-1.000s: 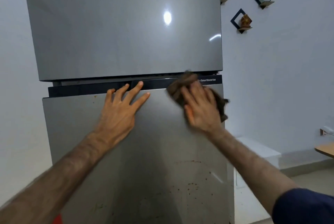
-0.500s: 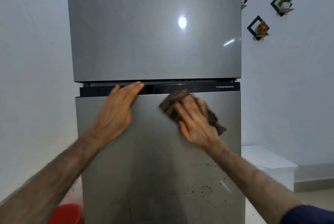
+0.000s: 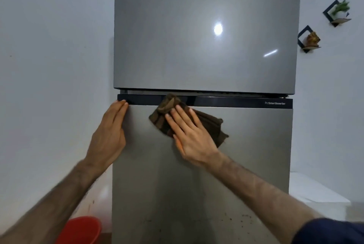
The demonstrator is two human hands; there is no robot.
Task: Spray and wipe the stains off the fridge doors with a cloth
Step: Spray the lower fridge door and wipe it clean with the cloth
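Cloth (image 3: 208, 125), brown and crumpled, lies flat against the top of the lower door (image 3: 246, 155), its upper edge overlapping the black strip (image 3: 236, 102) between the doors. Right hand (image 3: 192, 135) presses it to the door with straight, slightly spread fingers (image 3: 182, 114); nothing is gripped. Left hand (image 3: 109, 135) rests at the lower door's left edge, fingers straight and together, tips touching the strip's left end. Stains (image 3: 244, 217) speckle the lower door near the bottom right. Upper door (image 3: 197, 37) shows light glare. Red bucket (image 3: 80, 231) sits on the floor at bottom left. Wall shelves (image 3: 308, 41) hang right of the fridge.
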